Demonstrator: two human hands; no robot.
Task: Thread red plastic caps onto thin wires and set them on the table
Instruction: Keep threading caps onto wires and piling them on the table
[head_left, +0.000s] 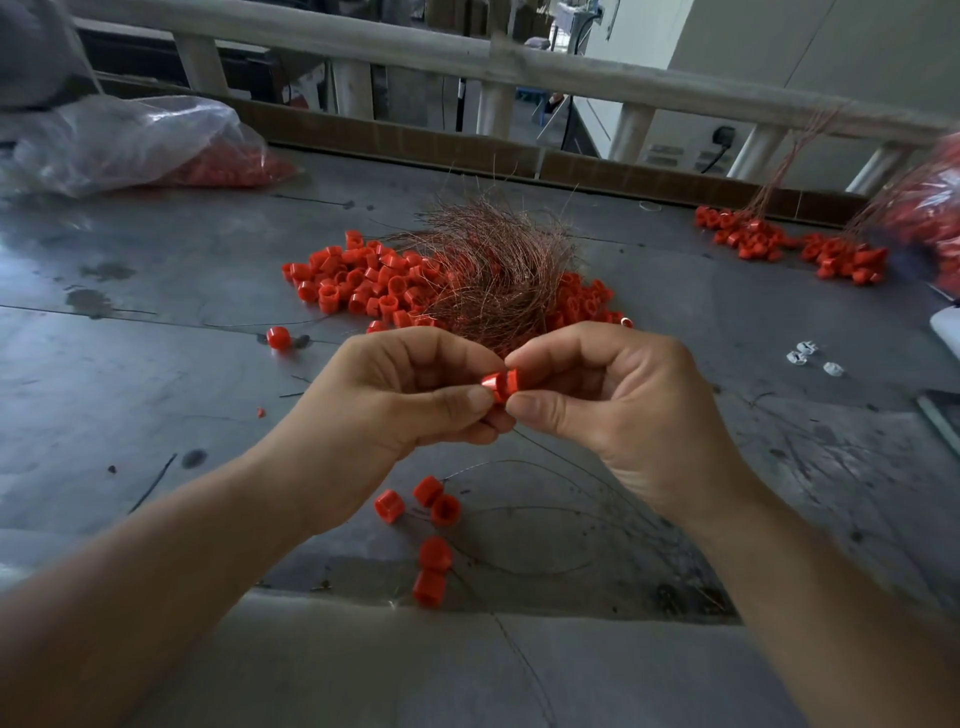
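Both hands pinch one red cap (497, 385) above the worktop (156, 364): left hand (395, 395), right hand (613, 400). It looks light, hard and slick, so gripping its sides suits; the wire (550, 452) beneath seems springy.

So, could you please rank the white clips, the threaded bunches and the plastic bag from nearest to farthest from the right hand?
1. White clips: just right of the right hand.
2. Threaded bunches: back right.
3. Plastic bag: back left, across the table.
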